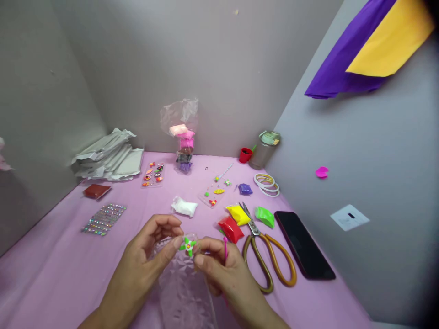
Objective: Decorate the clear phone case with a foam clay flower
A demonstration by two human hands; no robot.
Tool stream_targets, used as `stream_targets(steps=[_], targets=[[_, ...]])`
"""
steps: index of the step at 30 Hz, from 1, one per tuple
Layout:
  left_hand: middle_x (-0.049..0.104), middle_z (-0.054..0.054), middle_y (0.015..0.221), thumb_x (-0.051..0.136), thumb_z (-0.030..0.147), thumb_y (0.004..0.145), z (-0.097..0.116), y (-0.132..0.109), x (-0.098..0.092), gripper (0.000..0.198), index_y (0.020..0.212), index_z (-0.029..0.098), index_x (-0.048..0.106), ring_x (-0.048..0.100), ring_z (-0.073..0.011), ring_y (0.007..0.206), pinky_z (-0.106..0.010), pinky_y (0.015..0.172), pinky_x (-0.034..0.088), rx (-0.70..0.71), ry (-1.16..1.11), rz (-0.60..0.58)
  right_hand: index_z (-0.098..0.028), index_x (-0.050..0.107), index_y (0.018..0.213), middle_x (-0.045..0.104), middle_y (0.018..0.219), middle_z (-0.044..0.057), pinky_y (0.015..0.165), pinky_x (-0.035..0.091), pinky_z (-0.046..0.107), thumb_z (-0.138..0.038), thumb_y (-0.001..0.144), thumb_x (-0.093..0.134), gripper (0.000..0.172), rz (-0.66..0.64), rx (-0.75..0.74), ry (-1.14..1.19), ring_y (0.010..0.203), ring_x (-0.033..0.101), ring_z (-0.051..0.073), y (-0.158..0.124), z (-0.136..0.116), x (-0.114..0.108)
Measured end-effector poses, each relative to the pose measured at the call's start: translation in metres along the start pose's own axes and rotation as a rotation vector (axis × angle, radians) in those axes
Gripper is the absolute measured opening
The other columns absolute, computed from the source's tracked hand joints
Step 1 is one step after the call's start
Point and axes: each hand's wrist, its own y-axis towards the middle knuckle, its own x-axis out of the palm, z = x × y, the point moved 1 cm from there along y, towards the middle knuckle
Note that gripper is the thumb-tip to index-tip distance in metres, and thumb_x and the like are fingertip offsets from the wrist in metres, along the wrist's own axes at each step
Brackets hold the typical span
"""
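In the head view, a clear, faceted plastic case (183,292), which looks like a phone case, is held upright between my two hands. A small green-and-white clay flower (188,246) with a yellow and red centre shows at its upper end. My left hand (147,256) is closed, thumb against the case's left edge beside the flower, fingers curled behind. My right hand (222,269) pinches the right edge between thumb and index finger; a pink band is on it. Whether the flower is fixed to the case, I cannot tell.
Right of my hands lie scissors (254,228), a black phone (305,244), and red (231,229), yellow (238,214) and green clay packs (265,216). A white pack (184,207) lies ahead. Leftward are gem strips (104,219) and stacked white packets (109,155). A bottle (262,153) stands behind.
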Motion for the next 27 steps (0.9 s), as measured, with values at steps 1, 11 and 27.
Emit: stream_targets(steps=[1, 11, 27], targets=[[0.064, 0.001, 0.094, 0.064, 0.039, 0.092, 0.0005, 0.0012, -0.0011, 0.016, 0.104, 0.03, 0.059, 0.061, -0.0189, 0.093, -0.028, 0.084, 0.047, -0.006, -0.019, -0.033, -0.017, 0.071, 0.091, 0.034, 0.049, -0.011, 0.039, 0.015, 0.018, -0.045, 0.081, 0.077, 0.031, 0.005, 0.004, -0.01, 0.041, 0.022, 0.003, -0.0002, -0.0009, -0.0002], [0.062, 0.002, 0.086, 0.066, 0.036, 0.091, -0.0007, 0.0049, -0.0002, 0.016, 0.104, 0.029, 0.061, 0.061, -0.0177, 0.086, -0.026, 0.078, 0.048, -0.026, -0.071, -0.116, -0.017, 0.073, 0.09, 0.036, 0.047, -0.011, 0.04, 0.016, 0.019, -0.05, 0.078, 0.078, 0.036, -0.026, 0.015, -0.053, 0.041, 0.025, 0.003, -0.0025, -0.0027, 0.0008], [0.06, 0.005, 0.083, 0.058, 0.037, 0.094, 0.0016, 0.0092, 0.0004, 0.012, 0.1, 0.029, 0.065, 0.061, -0.0152, 0.081, -0.021, 0.072, 0.047, -0.032, -0.01, -0.105, -0.016, 0.074, 0.094, 0.033, 0.049, -0.011, 0.041, 0.015, 0.02, -0.051, 0.081, 0.075, 0.038, -0.041, 0.01, -0.069, 0.042, 0.023, 0.003, -0.0038, -0.0066, 0.0039]])
